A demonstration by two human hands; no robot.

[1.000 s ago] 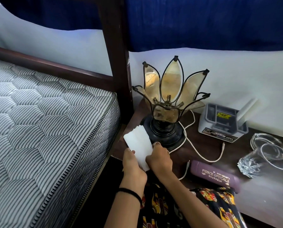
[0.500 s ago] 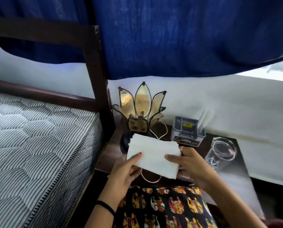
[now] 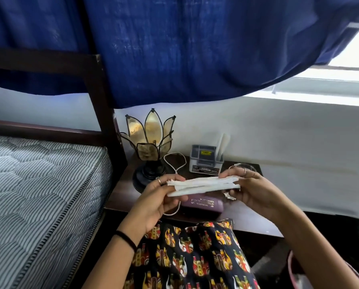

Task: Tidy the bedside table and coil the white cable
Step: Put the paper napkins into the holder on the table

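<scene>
Bedside table (image 3: 255, 221): dark wood, smooth w/ slight sheen. Lamp (image 3: 150, 140): amber glass-like petals in black metal frames, glossy black base. White cable (image 3: 175, 163): smooth plastic-looking. Organizer box (image 3: 205, 161): grey matt plastic. Purple case (image 3: 205, 204): matt, gold print. Folded white sheets (image 3: 203, 185) look like soft paper or tissue, matt, edges a bit ragged. Mattress (image 3: 39, 184): quilted striped cloth. Curtain (image 3: 174, 49): blue woven cloth, coarse. Bed frame (image 3: 99, 97): dark polished wood. Wall (image 3: 278, 132): matt white paint.

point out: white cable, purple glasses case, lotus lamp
white cable (image 3: 175, 163), head view, on the loop beside the lamp base
purple glasses case (image 3: 205, 204), head view, on the lid by the gold lettering
lotus lamp (image 3: 153, 128), head view, on the centre petal
</scene>
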